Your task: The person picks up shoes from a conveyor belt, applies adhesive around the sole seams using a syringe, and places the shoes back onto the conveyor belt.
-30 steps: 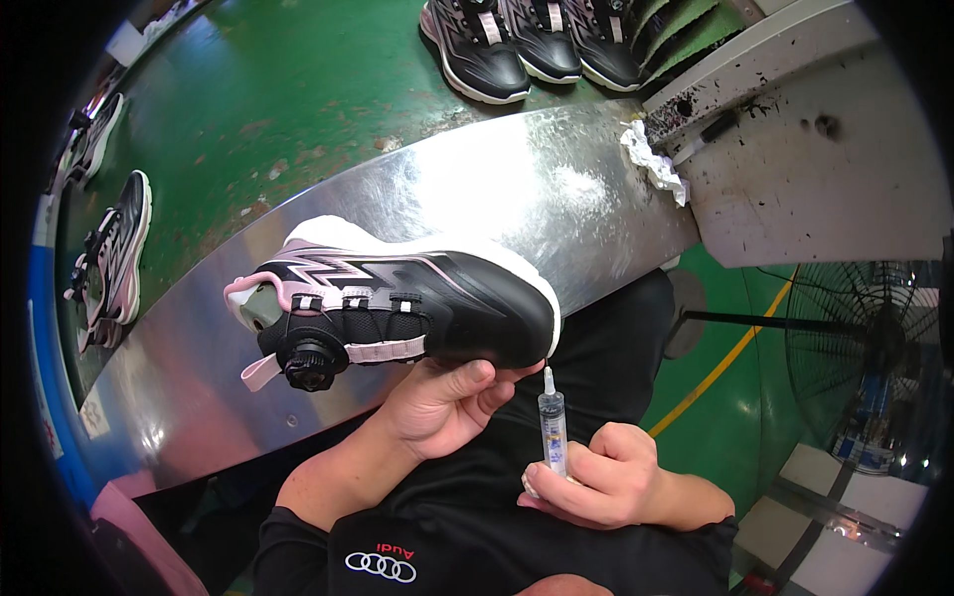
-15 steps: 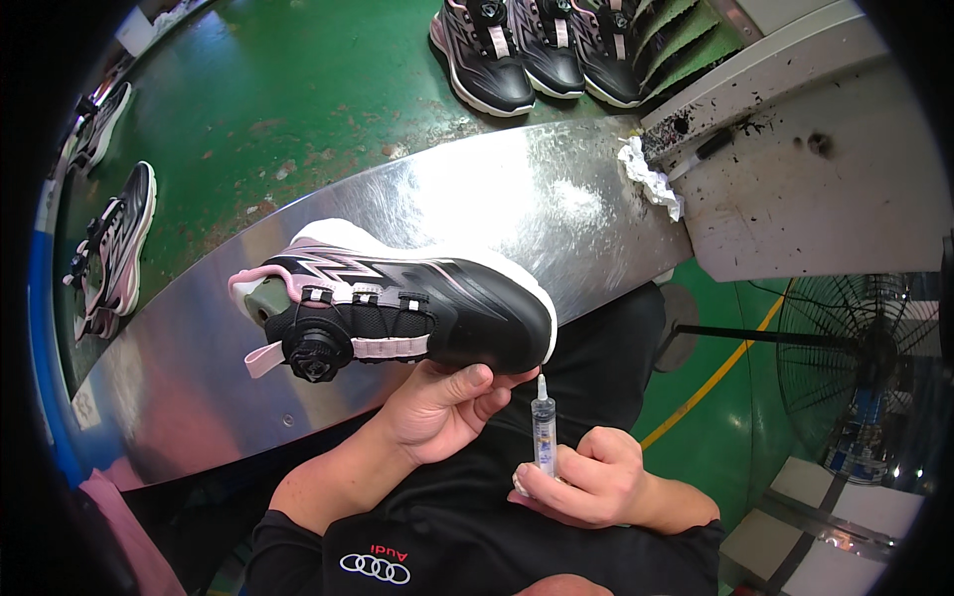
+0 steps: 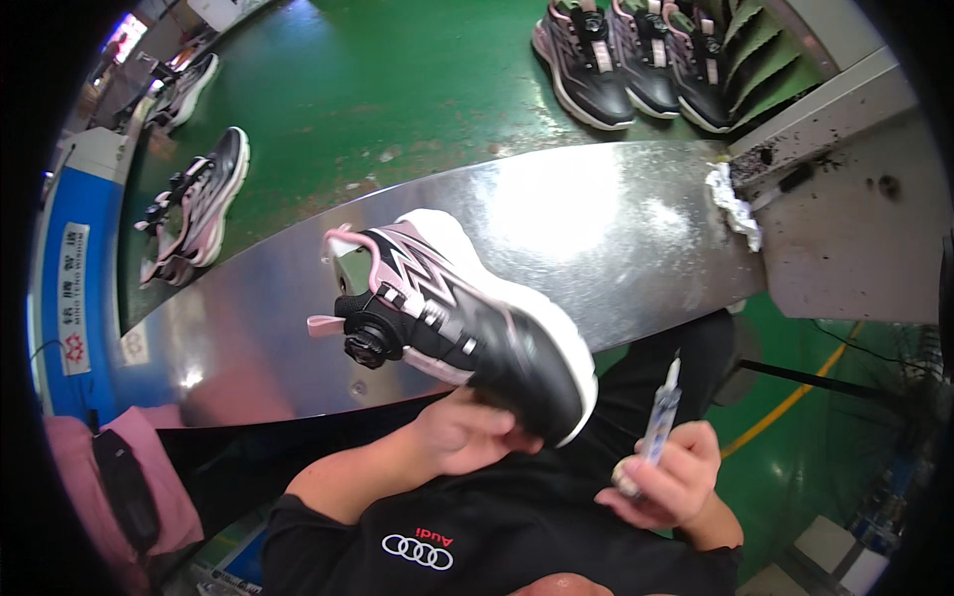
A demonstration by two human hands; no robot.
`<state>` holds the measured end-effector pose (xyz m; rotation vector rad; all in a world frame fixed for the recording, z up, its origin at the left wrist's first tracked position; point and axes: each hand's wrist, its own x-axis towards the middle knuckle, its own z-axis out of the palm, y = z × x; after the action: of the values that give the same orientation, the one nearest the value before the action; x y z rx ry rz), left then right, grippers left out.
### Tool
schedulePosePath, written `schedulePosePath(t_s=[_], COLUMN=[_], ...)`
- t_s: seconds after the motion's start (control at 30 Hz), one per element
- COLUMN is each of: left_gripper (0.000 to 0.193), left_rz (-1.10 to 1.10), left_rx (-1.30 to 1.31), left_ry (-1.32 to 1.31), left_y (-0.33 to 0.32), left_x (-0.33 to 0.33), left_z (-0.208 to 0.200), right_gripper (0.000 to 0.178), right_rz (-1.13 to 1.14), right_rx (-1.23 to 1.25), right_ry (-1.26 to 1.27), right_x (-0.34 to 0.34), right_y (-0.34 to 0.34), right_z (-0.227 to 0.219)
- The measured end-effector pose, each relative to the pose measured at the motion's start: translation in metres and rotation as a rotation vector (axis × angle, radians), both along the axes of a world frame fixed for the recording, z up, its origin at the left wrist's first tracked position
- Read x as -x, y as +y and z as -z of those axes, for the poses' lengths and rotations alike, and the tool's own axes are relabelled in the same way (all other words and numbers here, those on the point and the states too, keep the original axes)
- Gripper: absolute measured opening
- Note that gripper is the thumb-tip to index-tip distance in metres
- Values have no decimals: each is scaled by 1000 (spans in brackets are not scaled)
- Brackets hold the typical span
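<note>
A black sneaker [image 3: 477,333] with pink trim, a white sole and a round lacing dial is tilted above the metal worktop, its toe toward me. My left hand [image 3: 467,434] grips it from below at the toe end, the fingertips partly hidden under the upper. In my right hand [image 3: 671,477] is a clear syringe [image 3: 661,422], held upright with its thin tip pointing up and away from me. The syringe stands apart from the shoe, to the right of its toe.
Several matching sneakers [image 3: 586,70] stand on the green belt [image 3: 397,89] at the far right. Another sneaker [image 3: 204,209] lies on its side at the left. Crumpled white paper [image 3: 733,207] and a black pen [image 3: 795,179] lie by the metal sheet's [image 3: 636,228] right end.
The sneaker has tipped, with its toe swung down toward me. My right hand has drawn the syringe away to the right, off the sole edge. The whole view has shifted left.
</note>
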<state>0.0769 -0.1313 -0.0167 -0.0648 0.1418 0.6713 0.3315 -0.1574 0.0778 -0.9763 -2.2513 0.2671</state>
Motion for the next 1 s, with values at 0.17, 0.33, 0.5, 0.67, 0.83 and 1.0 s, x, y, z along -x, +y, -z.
schedulePosePath(t_s=[0.17, 0.33, 0.5, 0.67, 0.83, 1.0], left_gripper=[65, 49, 39, 95, 104, 88], left_rz=[-182, -486, -395, -583, -422, -393], left_rx=[104, -200, -696, -1024, -1171, -1391], left_ry=[596, 1201, 2024, 1893, 1795, 1807], left_y=[-42, -46, -33, 6, 29, 33], left_x=[87, 148, 207, 137, 103, 102], left_z=[-33, -37, -46, -64, -58, -51], right_gripper=[51, 52, 50, 47, 47, 46], right_rz=[26, -48, -176, -258, -290, -286], right_rx=[157, 364, 629, 689, 730, 672], right_ry=[237, 531, 781, 962, 953, 993], right_x=[-6, 13, 43, 76, 90, 98], right_y=[31, 57, 76, 82, 90, 94], right_z=[46, 81, 107, 117, 116, 119])
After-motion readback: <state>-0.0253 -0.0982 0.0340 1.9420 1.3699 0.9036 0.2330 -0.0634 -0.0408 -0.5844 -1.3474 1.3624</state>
